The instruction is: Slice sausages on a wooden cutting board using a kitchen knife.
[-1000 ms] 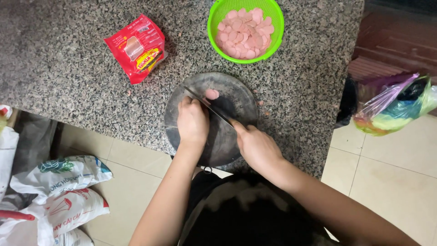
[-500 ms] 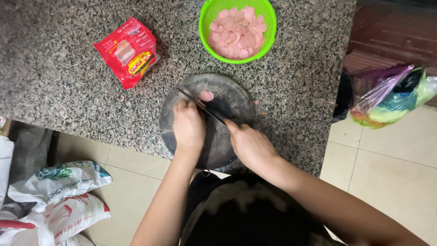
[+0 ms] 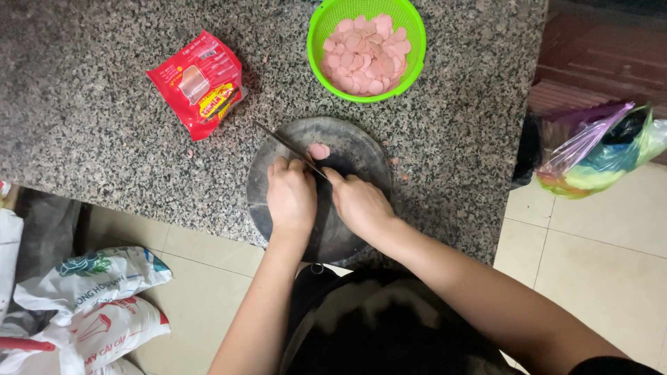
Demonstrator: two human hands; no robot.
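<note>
A red plastic sausage packet (image 3: 198,82) with a clear window and a yellow label patch lies tilted on the speckled granite counter (image 3: 90,132), far left. Below the counter's near edge, on the left, white printed sacks (image 3: 90,305) with green and red markings slump on the tiled floor. At right, bunched plastic bags (image 3: 597,149) in purple, green and black sit on the floor.

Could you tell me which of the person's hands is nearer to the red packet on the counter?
Left. The left hand rests on the round cutting board, just right of and below the red packet; the right hand, gripping the knife, lies farther right.
</note>
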